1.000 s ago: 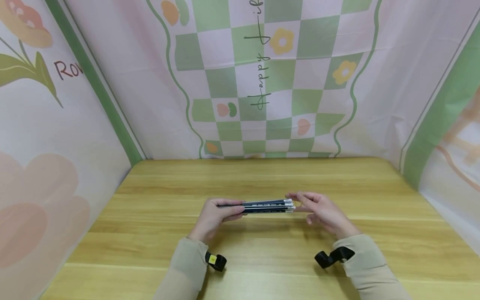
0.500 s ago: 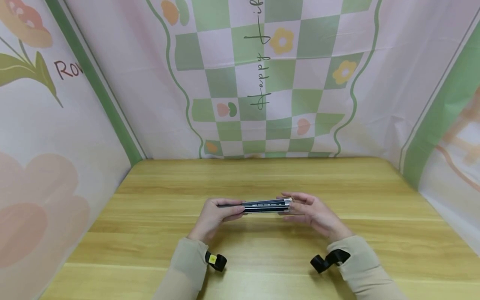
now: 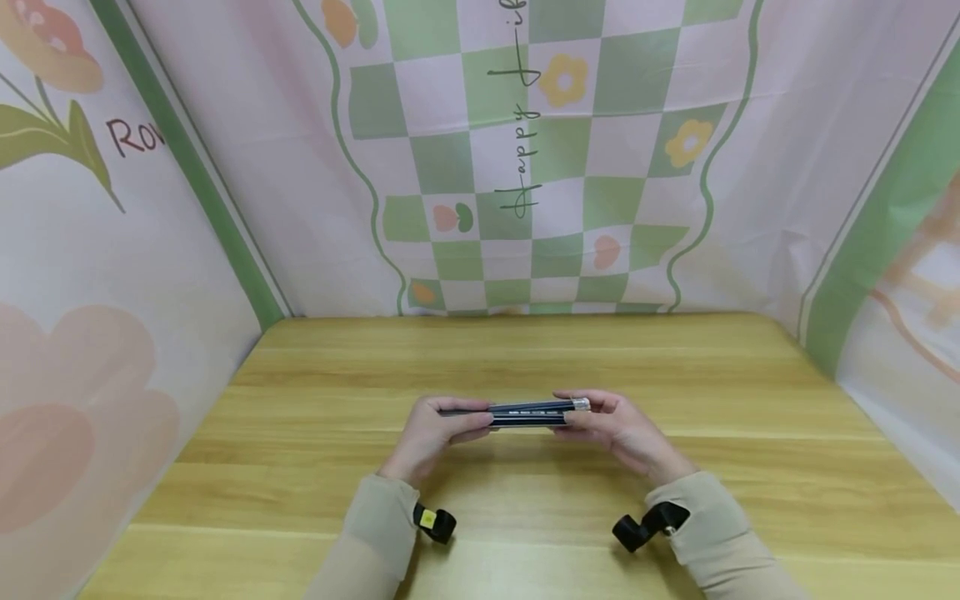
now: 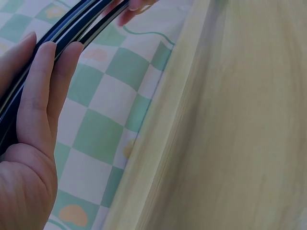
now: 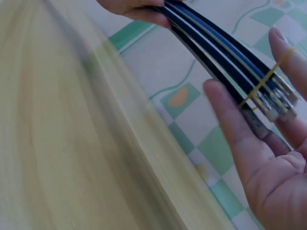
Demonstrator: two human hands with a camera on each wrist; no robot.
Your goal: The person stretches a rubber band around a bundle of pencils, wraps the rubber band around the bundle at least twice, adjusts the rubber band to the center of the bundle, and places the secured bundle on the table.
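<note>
A bundle of dark pencils with pale eraser ends lies level above the table. My left hand grips it near its left end, thumb in front and fingers behind. At the eraser end is my right hand, thumb on the near side and fingers on the far side. In the right wrist view, a thin yellow rubber band stretches from a fingertip of the right hand across the pencils near their metal ferrules. Pencils pass between the left thumb and fingers in the left wrist view. Their far tips are hidden by that hand.
Underneath is a wood-grain table. Behind it hangs a green-and-white checked curtain, and printed cloth walls stand at both sides. Black wrist cameras sit on the sleeve cuffs.
My right hand has moved left, from beyond the eraser ends to around them, bringing the rubber band over the pencils. The left hand has stayed nearly still with its grip.
</note>
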